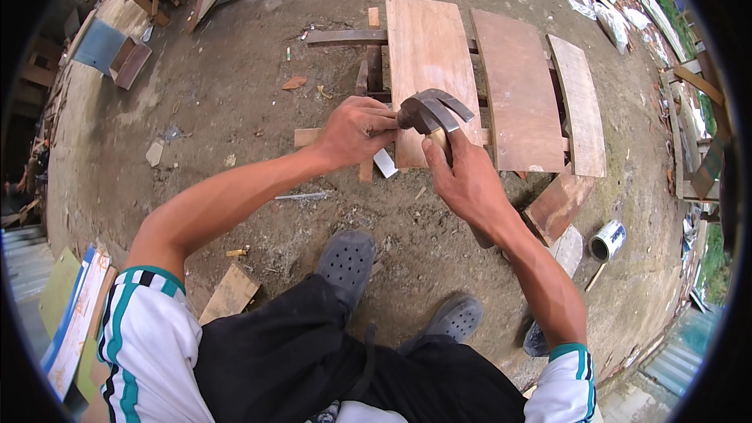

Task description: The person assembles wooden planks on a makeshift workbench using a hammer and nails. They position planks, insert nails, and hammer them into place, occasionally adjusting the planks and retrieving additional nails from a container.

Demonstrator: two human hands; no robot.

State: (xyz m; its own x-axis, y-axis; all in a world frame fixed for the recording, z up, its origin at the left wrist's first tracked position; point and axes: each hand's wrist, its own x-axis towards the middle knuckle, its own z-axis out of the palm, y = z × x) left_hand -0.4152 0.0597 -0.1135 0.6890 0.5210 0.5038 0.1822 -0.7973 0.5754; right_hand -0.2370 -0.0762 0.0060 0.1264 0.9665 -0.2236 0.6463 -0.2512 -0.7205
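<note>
My right hand (468,182) is wrapped round the handle of a claw hammer (431,112), close below its dark metal head. The claw points right and the striking face is turned toward my left hand (359,133). That hand's fingers are pinched together right by the striking face; what they hold, if anything, is hidden. Behind the hammer lies a pale plywood board (431,47). To its right are a browner plywood board (515,94) and a narrower light board (578,106), separated by gaps. Dark wooden strips (346,37) run beneath them.
Below the boards sit a wood block (558,205) and an open tin can (607,240). A wood offcut (229,293) lies left of my shoes. Leaning sheets (77,317) are at lower left, a blue-grey panel (100,47) at upper left, and plastic litter (611,25) at upper right.
</note>
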